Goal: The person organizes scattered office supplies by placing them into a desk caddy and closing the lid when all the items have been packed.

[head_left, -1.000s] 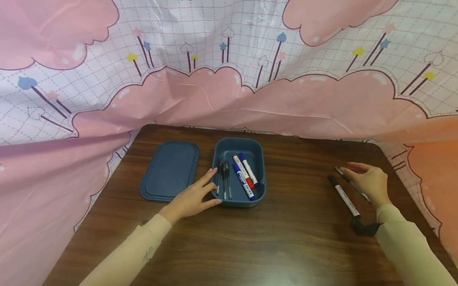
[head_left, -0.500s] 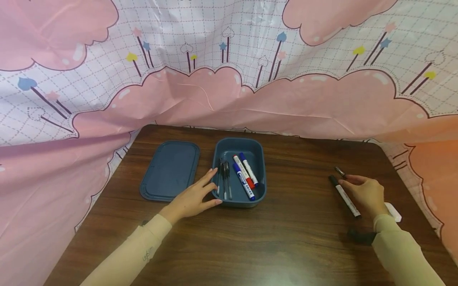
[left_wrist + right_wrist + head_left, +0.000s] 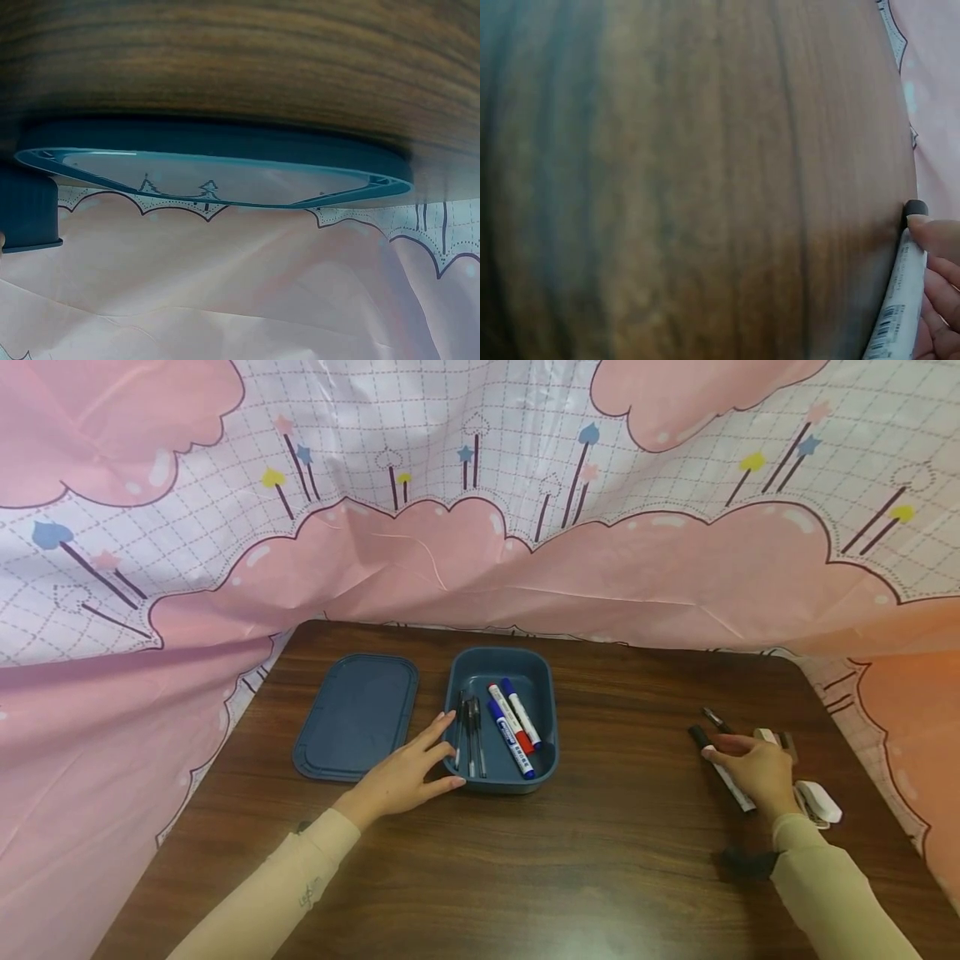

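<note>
Pink cloud-printed cloth [image 3: 480, 485] hangs behind and around a dark wooden bench [image 3: 585, 860], draping down past its left and right edges.

Near the middle of the bench sits a blue box [image 3: 543, 693], open at the top, with its flat blue lid [image 3: 356, 714] lying just to its left. Inside the box lie two blue-capped markers [image 3: 512, 739], a red-capped marker [image 3: 510, 720] between them, and a few thin clear pens [image 3: 471, 735] along the left wall.

On the right side of the bench, well apart from the box, lies a white marker with a black cap [image 3: 705, 745]. The right hand [image 3: 753, 768] is down on it: the fingers curl over the barrel and the thumb tip presses near the cap end. The right wrist view shows the same thing close up, with fingertips [image 3: 934, 232] wrapped on the white barrel [image 3: 896, 307] just behind the cap, the marker flat on the wood. So this grip is closed around the marker, which is not lifted. A thin dark pen [image 3: 714, 718] lies just beyond the hand, and a small white object [image 3: 819, 800] rests beside the wrist.

The left hand [image 3: 405, 772] lies with its fingers straight and spread, holding nothing; the fingertips touch the left wall and near corner of the box, between box and lid. The left wrist view shows only the lid edge-on and the cloth.
</note>
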`<state>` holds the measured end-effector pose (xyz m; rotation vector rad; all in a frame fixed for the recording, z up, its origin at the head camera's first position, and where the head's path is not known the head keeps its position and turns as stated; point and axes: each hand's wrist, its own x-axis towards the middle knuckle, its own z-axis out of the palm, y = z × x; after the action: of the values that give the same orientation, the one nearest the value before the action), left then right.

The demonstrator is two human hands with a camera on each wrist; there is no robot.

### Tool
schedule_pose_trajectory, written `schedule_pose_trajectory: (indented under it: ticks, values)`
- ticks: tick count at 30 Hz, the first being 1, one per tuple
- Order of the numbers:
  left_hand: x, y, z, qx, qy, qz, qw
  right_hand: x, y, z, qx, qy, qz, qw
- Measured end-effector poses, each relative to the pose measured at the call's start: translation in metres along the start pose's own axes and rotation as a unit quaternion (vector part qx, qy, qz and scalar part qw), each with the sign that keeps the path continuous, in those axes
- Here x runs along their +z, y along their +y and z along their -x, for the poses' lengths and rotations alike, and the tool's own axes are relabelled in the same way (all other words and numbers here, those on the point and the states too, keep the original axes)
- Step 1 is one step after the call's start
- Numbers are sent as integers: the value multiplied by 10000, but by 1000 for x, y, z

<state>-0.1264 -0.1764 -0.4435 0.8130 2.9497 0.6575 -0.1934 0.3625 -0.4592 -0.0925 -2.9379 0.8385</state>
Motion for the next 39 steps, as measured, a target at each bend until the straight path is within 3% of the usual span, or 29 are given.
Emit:
schedule_pose_trajectory:
  ticks: [7, 22, 32, 39]
  values:
    - [0, 0, 0, 11, 19, -43, 10000, 4, -4, 3, -308, 331, 198, 9988]
    - [0, 0, 0, -16, -33, -46, 10000, 5, -9, 6, 36, 407, 78, 9991]
    - [0, 0, 0, -43, -40, -63, 10000, 4, -11, 4, -107, 869, -54, 9961]
    - [0, -1, 0, -17, -35, -47, 10000, -2, -24, 0, -236, 934, -166, 9952]
